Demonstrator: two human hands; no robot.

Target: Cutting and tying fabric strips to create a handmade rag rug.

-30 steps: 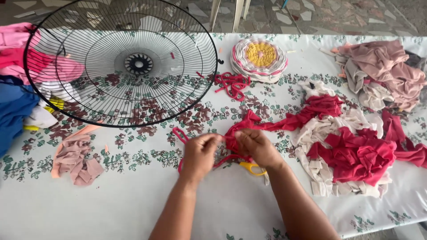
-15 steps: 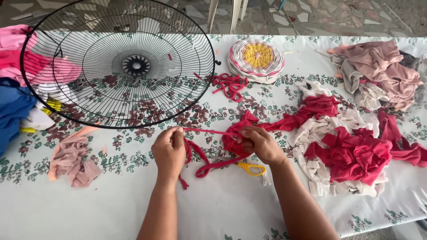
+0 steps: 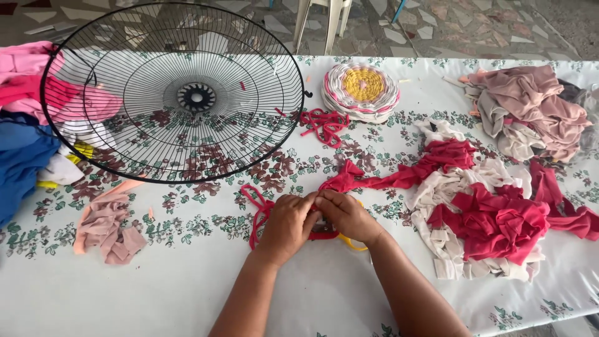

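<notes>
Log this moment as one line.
left hand + right hand: together, pinching red strip | fan guard: behind | red scraps: right

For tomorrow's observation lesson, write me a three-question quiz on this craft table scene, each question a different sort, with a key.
1. True or false: the black wire fan guard lies flat on the table.
2. What colour is the fabric strip by the left hand and right hand?
3. The round woven mat has a centre that is: A blue, B yellow, C black.

Key: 1 false, it leans tilted; 2 red; 3 B.
</notes>
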